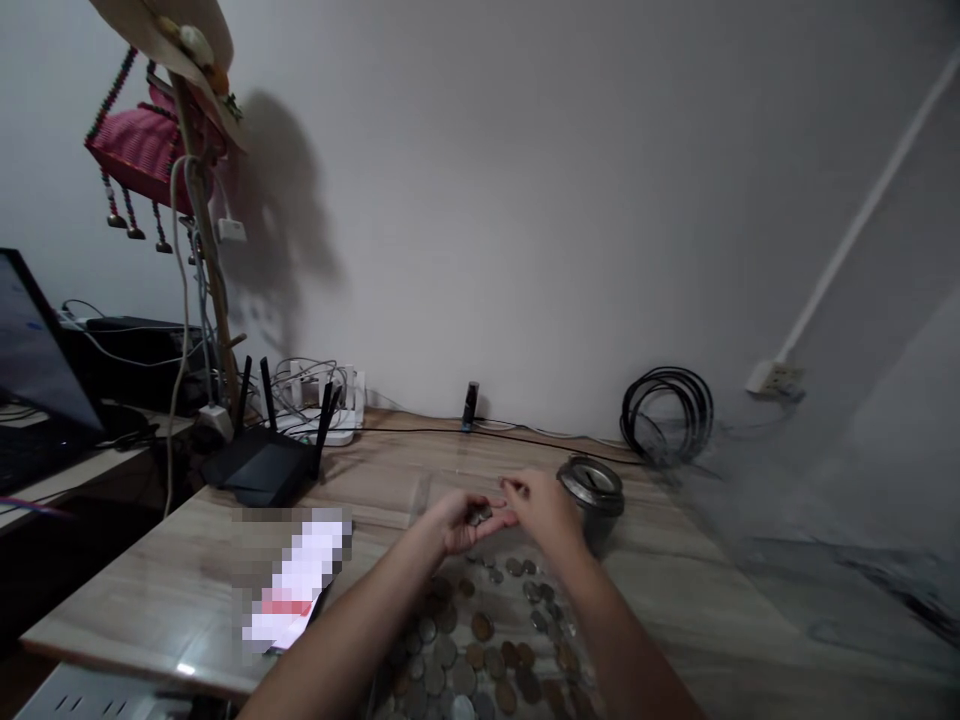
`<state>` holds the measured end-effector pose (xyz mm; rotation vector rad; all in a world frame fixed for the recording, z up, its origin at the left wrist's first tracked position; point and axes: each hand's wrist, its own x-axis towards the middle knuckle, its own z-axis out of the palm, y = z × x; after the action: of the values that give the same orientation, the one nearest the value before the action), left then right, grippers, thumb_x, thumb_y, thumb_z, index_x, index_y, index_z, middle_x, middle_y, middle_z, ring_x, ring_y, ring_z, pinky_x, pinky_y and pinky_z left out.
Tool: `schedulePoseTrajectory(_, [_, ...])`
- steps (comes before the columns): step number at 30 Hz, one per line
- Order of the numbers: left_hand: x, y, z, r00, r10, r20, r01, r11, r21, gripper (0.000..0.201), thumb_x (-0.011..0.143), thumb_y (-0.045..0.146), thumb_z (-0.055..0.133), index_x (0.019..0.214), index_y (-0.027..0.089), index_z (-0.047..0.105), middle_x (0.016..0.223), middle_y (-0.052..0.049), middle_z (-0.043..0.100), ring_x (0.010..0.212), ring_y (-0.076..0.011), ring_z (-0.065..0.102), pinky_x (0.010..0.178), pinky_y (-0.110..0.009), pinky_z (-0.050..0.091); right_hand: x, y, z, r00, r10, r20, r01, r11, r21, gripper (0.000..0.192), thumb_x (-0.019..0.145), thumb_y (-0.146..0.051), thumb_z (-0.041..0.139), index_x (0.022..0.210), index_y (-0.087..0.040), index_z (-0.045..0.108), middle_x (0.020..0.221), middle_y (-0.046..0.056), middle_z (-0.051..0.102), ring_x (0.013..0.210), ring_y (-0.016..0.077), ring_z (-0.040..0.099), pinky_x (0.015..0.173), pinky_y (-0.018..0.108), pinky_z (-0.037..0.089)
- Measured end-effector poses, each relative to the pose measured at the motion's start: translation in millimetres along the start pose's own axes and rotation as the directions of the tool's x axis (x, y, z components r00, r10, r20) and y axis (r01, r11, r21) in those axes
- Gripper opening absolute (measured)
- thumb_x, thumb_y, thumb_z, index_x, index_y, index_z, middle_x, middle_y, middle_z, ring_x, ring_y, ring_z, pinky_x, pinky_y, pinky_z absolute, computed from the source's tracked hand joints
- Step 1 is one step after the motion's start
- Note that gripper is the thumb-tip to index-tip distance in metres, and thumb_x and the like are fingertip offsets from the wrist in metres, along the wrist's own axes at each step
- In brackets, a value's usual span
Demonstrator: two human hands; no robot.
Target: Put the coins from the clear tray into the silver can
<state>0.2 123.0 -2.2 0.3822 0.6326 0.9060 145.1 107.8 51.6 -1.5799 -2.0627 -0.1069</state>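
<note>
Both my hands meet over the middle of a wooden table [172, 580]. My left hand [459, 520] is cupped palm up and holds a few coins [480, 516]. My right hand [541, 508] hovers just right of it, its fingertips pinched at the edge of the left palm; whether they hold a coin I cannot tell. Below my forearms several loose coins [480, 650] lie spread on the table, brown and silver. A glass jar [592, 492] with a metal rim stands right behind my right hand.
A black router [262, 462] with antennas sits at the back left beside a white power strip [322, 425]. A blurred phone [296, 585] lies at the left front. A coil of black cable [667, 412] leans on the wall. A laptop screen [34, 350] stands far left.
</note>
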Motion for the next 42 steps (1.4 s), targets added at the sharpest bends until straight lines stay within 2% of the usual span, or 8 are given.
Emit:
schedulePoseTrajectory(4, [-6, 2, 4.0, 0.999, -0.025, -0.024, 0.025, 1.0, 0.007, 0.032, 0.076, -0.001, 0.04, 0.106, -0.007, 0.049, 0.088, -0.023, 0.063, 0.088, -0.0246, 0.065, 0.069, -0.023, 0.054, 11, 50, -38, 0.931, 0.242, -0.273, -0.277, 0.956, -0.097, 0.037, 0.081, -0.039, 0.039, 0.081, -0.019, 0.071, 0.083, 0.011, 0.067, 0.071, 0.0197, 0.058, 0.054, 0.027, 0.033])
schedulePoseTrajectory(8, [-8, 1, 5.7, 0.999, 0.023, -0.044, -0.023, 1.0, 0.001, 0.032, 0.078, 0.0, 0.04, 0.109, -0.003, 0.047, 0.088, -0.019, 0.063, 0.089, -0.0242, 0.064, 0.071, -0.024, 0.053, 17, 88, -47, 0.872, 0.448, -0.198, -0.477, 0.868, -0.137, 0.03, 0.07, -0.044, 0.051, 0.07, -0.022, 0.071, 0.069, 0.009, 0.066, 0.057, 0.0197, 0.057, 0.046, 0.026, 0.03])
schedulePoseTrajectory(19, [-7, 4, -3.0, 0.995, -0.029, 0.094, 0.037, 0.996, -0.078, 0.034, 0.086, 0.027, 0.038, 0.101, 0.0, 0.05, 0.099, -0.026, 0.059, 0.103, -0.0316, 0.057, 0.073, -0.031, 0.051, 24, 91, -42, 0.875, 0.473, -0.109, -0.484, 0.861, -0.153, 0.026, 0.068, -0.043, 0.054, 0.069, -0.022, 0.069, 0.07, 0.008, 0.065, 0.061, 0.0198, 0.057, 0.05, 0.027, 0.032])
schedulePoseTrajectory(24, [-5, 5, -5.7, 0.99, -0.016, 0.142, 0.029, 0.996, -0.083, 0.044, 0.087, 0.038, 0.035, 0.104, -0.001, 0.048, 0.099, -0.028, 0.059, 0.099, -0.0314, 0.058, 0.073, -0.033, 0.048, 11, 50, -30, 0.958, 0.112, -0.264, -0.131, 0.99, -0.056, 0.032, 0.08, -0.041, 0.044, 0.089, -0.021, 0.067, 0.093, 0.008, 0.063, 0.082, 0.0194, 0.056, 0.064, 0.027, 0.037])
schedulePoseTrajectory(27, [-2, 4, -6.0, 0.99, 0.012, 0.142, -0.004, 0.998, -0.059, 0.048, 0.088, 0.041, 0.03, 0.102, 0.001, 0.052, 0.084, -0.02, 0.063, 0.081, -0.024, 0.063, 0.066, -0.029, 0.047, 0, 11, -4, 0.956, -0.274, 0.107, 0.265, 0.96, 0.093, 0.027, 0.081, -0.032, 0.044, 0.089, -0.021, 0.068, 0.091, 0.005, 0.064, 0.085, 0.0161, 0.055, 0.07, 0.024, 0.037])
schedulePoseTrajectory(31, [2, 3, -6.0, 0.991, -0.01, 0.133, 0.014, 0.999, -0.029, 0.051, 0.091, 0.042, 0.023, 0.102, 0.003, 0.054, 0.074, -0.014, 0.064, 0.062, -0.0176, 0.061, 0.058, -0.026, 0.046, -6, -17, 23, 0.861, -0.371, 0.347, 0.353, 0.928, 0.116, 0.024, 0.08, -0.026, 0.046, 0.084, -0.02, 0.069, 0.084, 0.005, 0.065, 0.083, 0.0159, 0.056, 0.07, 0.023, 0.036])
schedulePoseTrajectory(37, [-1, 6, -7.3, 0.989, -0.086, 0.118, 0.09, 0.996, -0.026, 0.05, 0.089, 0.039, 0.03, 0.105, -0.003, 0.052, 0.081, -0.022, 0.064, 0.08, -0.0235, 0.064, 0.065, -0.027, 0.049, 5, 10, 4, 0.986, -0.169, -0.015, 0.169, 0.976, 0.135, 0.029, 0.083, -0.027, 0.04, 0.082, -0.018, 0.067, 0.084, 0.006, 0.067, 0.078, 0.0157, 0.058, 0.07, 0.024, 0.038])
schedulePoseTrajectory(42, [-1, 7, -8.8, 0.991, -0.041, 0.127, 0.047, 0.998, -0.04, 0.044, 0.088, 0.03, 0.033, 0.108, -0.005, 0.05, 0.088, -0.025, 0.063, 0.091, -0.0273, 0.063, 0.064, -0.026, 0.05, 22, 77, -40, 0.928, 0.186, -0.323, -0.176, 0.982, 0.061, 0.026, 0.076, -0.034, 0.048, 0.075, -0.016, 0.067, 0.074, 0.008, 0.067, 0.065, 0.0171, 0.057, 0.059, 0.026, 0.037])
